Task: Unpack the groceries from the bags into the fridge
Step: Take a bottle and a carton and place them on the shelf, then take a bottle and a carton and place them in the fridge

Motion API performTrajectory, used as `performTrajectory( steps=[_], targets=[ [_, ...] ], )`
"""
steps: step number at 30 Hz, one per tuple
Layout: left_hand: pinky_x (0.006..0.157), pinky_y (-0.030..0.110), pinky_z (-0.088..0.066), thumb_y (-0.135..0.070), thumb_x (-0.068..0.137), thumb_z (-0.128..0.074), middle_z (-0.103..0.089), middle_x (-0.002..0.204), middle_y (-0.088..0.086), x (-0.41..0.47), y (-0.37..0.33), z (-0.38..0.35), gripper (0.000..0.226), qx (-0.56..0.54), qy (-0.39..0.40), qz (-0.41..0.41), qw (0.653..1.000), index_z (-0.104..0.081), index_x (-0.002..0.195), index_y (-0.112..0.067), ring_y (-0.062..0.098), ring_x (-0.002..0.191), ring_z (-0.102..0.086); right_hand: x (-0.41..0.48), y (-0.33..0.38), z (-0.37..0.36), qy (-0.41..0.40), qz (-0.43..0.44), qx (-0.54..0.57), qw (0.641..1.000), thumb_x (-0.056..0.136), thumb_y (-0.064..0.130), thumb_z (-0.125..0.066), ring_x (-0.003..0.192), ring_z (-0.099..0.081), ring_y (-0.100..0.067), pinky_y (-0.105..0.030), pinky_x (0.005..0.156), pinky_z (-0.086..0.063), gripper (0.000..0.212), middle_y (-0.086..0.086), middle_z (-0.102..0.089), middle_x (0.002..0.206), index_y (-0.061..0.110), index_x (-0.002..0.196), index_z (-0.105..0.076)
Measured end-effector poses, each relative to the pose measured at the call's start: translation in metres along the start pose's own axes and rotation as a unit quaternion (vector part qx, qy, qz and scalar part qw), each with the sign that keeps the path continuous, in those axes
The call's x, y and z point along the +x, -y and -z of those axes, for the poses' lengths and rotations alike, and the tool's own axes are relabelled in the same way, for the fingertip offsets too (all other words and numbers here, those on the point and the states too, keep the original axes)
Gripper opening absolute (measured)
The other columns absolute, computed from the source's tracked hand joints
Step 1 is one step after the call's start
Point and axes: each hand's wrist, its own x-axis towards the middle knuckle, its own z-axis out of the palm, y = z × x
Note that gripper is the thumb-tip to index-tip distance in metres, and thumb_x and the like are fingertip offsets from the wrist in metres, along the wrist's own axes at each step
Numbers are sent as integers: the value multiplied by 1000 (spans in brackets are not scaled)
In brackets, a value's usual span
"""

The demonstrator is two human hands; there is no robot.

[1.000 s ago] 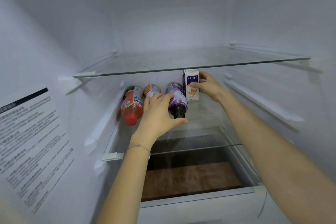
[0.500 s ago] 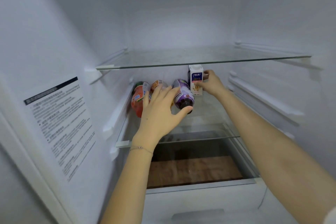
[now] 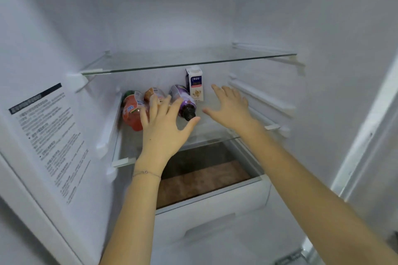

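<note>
Inside the open fridge, three bottles lie on their sides on the middle glass shelf [image 3: 215,135]: a red one [image 3: 131,112] at the left, an orange-labelled one [image 3: 151,94] partly hidden, and a purple one [image 3: 184,103] with a black cap. A small white carton [image 3: 195,85] stands upright just right of them. My left hand [image 3: 165,127] hovers with spread fingers in front of the bottles, thumb near the purple bottle's cap. My right hand [image 3: 229,107] is spread and empty, a little right of the carton, apart from it.
An upper glass shelf [image 3: 237,60] sits above, bare. Below the middle shelf is a white drawer [image 3: 211,204] with a brown bottom showing. The left fridge wall carries a printed label [image 3: 47,135]. White rails run along the right wall [image 3: 260,99].
My right hand has let go of the carton and drawn back to the right with fingers spread. My left hand has lifted slightly off the bottles. The camera has pulled back.
</note>
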Motion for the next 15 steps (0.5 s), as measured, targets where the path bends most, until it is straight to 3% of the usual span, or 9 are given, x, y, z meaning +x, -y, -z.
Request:
performTrajectory(
  steps=[5, 8, 12, 15],
  targets=[
    [119, 53, -1, -73, 87, -31, -23, 160, -2, -14, -10, -4, 75, -11, 0, -27, 1000, -29, 150, -33, 23, 149, -3, -68, -9, 26, -14, 2, 12, 1000, 86, 63, -49, 147, -11, -26, -52, 116, -17, 82, 0, -14, 161, 36, 152, -7],
    [120, 53, -3, -76, 87, -29, -26, 159, -2, -33, -23, 0, 76, -27, 0, -53, 998, -29, 150, -33, 22, 149, -7, -110, -14, 50, -13, 17, 14, 1000, 89, 55, -53, 145, -15, -27, -51, 115, -20, 82, -1, -16, 160, 34, 153, -6],
    [120, 50, 0, -79, 82, -20, -27, 158, -2, -65, -55, 12, 83, -49, 9, -95, 994, -30, 150, -33, 19, 150, -5, -166, -16, 82, -33, 38, 18, 999, 87, 44, -61, 141, -27, -27, -46, 113, -26, 80, -4, -27, 156, 26, 153, -19],
    [120, 49, 2, -79, 82, -19, -27, 158, -2, -87, -86, 22, 82, -70, 13, -128, 989, -31, 149, -33, 19, 150, -5, -213, -24, 108, -25, 32, 14, 999, 89, 47, -58, 143, -21, -26, -45, 116, -21, 79, -3, -24, 157, 27, 153, -15]
  ],
)
